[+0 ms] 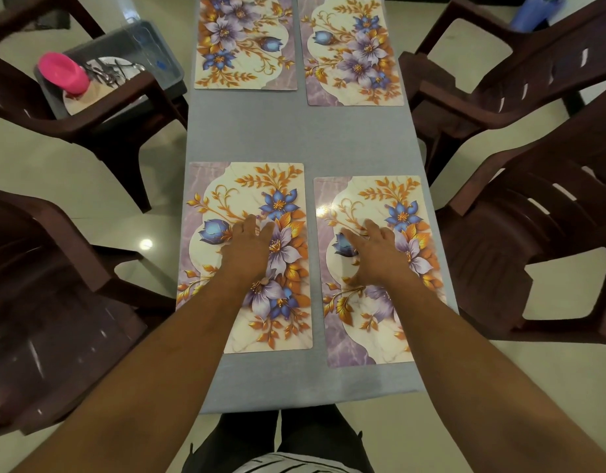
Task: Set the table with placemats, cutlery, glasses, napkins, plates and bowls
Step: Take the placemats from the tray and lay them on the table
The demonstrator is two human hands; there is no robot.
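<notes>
Resting flat, fingers straight: left hand (252,247) and right hand (373,249) on separate placemats (206,302).

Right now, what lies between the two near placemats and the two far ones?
Only bare grey tablecloth, seen from the head camera, between near placemats and far ones.

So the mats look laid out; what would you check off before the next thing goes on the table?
1. Four placemats on the table: ok.
2. Near left placemat and near right placemat lying flat: ok, though their edges don't line up.
3. Left hand and right hand empty: ok, both resting flat.
4. Grey tub of tableware on the chair: ok.
5. Cutlery inside: ok.
6. Glasses, napkins: cannot tell.
</notes>
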